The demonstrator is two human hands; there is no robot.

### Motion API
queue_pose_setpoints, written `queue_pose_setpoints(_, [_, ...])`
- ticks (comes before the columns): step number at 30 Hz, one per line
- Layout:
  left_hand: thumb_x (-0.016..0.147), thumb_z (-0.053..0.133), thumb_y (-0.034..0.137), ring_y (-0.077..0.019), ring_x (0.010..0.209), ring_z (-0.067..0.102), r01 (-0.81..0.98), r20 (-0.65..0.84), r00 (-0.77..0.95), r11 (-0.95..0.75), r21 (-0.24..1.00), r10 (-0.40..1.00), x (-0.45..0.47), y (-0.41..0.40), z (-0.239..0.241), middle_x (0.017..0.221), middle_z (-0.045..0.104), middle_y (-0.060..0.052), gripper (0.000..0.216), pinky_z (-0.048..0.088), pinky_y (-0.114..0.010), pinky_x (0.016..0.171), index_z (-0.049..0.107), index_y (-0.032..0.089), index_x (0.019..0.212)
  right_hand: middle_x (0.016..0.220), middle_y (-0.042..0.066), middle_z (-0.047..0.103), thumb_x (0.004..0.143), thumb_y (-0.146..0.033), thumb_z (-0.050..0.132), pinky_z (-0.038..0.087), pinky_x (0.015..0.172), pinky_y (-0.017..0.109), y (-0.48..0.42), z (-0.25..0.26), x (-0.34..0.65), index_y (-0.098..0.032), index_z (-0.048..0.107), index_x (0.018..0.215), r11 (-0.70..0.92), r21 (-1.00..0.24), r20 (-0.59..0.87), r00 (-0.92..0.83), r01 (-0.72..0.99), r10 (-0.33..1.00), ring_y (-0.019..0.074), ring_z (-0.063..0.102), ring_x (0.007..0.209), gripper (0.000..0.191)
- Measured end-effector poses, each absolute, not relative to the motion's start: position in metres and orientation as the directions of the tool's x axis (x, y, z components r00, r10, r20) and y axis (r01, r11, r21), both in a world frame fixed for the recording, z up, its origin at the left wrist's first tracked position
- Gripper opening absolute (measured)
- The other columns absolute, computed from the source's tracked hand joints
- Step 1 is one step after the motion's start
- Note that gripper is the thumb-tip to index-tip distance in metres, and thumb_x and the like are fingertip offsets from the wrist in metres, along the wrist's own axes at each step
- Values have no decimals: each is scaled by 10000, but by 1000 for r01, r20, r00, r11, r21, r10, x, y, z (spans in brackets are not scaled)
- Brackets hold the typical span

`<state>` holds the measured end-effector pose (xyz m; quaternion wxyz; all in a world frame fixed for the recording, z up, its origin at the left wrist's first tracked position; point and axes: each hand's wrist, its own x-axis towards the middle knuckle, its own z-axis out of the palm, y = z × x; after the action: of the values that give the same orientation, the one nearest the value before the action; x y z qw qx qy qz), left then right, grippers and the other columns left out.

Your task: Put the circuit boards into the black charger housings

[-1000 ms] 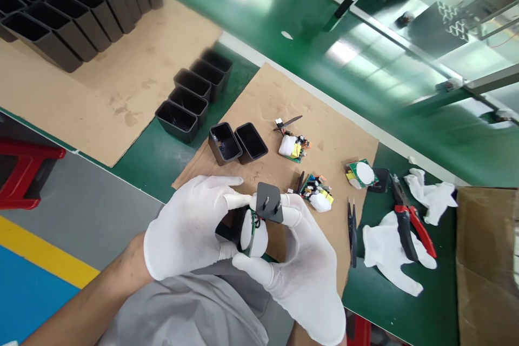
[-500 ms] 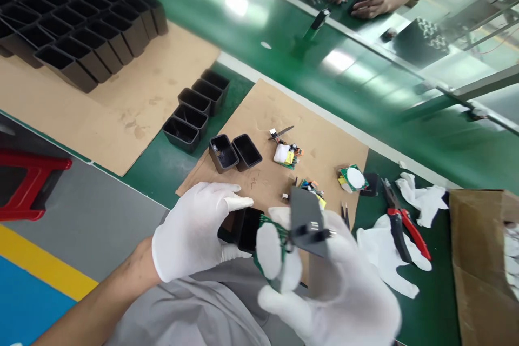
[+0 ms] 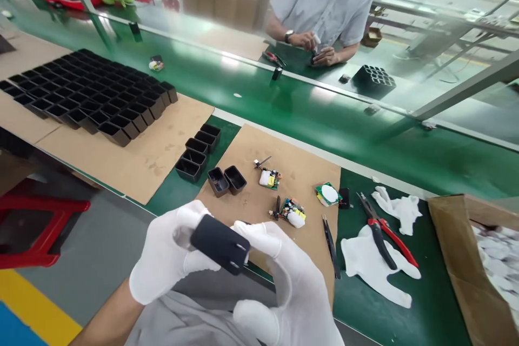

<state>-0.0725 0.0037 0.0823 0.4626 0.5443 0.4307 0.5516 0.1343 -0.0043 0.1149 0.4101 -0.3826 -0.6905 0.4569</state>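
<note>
My left hand [image 3: 170,251], in a white glove, is closed round a black plastic case [image 3: 219,243] held in front of my lap. Two or more small metal prongs show at the case's right end. No circuit board shows at the case; its inside is hidden from me. My gloved right hand [image 3: 295,281] is at that end, index finger at the upper right corner, thumb apart below. Beyond my hands, two circuit boards with parts, one [image 3: 270,178] farther and one [image 3: 290,212] nearer, lie on the cardboard sheet [image 3: 295,154].
Two black cups [image 3: 234,179] stand on the cardboard, with more cups [image 3: 197,154] to their left. Many cups [image 3: 117,102] fill the left sheet. Tweezers [image 3: 331,246], pliers [image 3: 385,232], spare gloves [image 3: 375,265] and a carton [image 3: 458,248] lie right. A co-worker [image 3: 322,16] sits opposite.
The board with the white round pad, held in my right hand before, is out of sight. The dark pronged plate now shows on the case in my left hand. My view has tilted up.
</note>
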Motion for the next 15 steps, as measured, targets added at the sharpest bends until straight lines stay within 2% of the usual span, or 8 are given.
queue_pose_setpoints(3, [842, 907, 299, -164, 664, 703, 112, 342, 81, -349, 930, 936, -78, -5, 88, 777, 735, -22, 155, 564, -272, 600, 775, 219, 831, 1119, 46, 730, 976, -370, 789, 626, 921, 343, -12, 108, 133, -330, 634, 1451, 291, -946, 209, -421, 141, 882, 216, 740, 1011, 502])
queue_pose_setpoints(6, [813, 915, 247, -146, 625, 683, 204, 371, 130, -391, 898, 920, -81, -22, 92, 758, 716, 6, 155, 544, -246, 569, 771, 245, 873, 956, 7, 713, 969, -340, 788, 630, 841, 300, -24, 103, 127, -344, 752, 1291, 274, -944, 177, -415, 186, 893, 179, 725, 878, 324])
queue_pose_setpoints(12, [811, 913, 333, -139, 570, 645, 286, 249, 115, -272, 919, 962, -82, -68, 80, 689, 670, 27, 243, 544, -230, 520, 702, 234, 738, 725, -42, 646, 897, -234, 841, 603, 576, 228, -53, 82, 121, -274, 789, 1012, 315, -927, 224, -375, 203, 900, 136, 667, 604, 132])
queue_pose_setpoints(15, [863, 874, 407, -187, 659, 714, 266, 152, 162, -191, 945, 975, -76, -90, 63, 770, 695, -6, 231, 619, -268, 574, 727, 236, 818, 690, -49, 631, 874, -210, 853, 588, 521, 224, -63, 77, 127, -278, 774, 933, 344, -911, 251, -356, 228, 900, 146, 679, 586, 120])
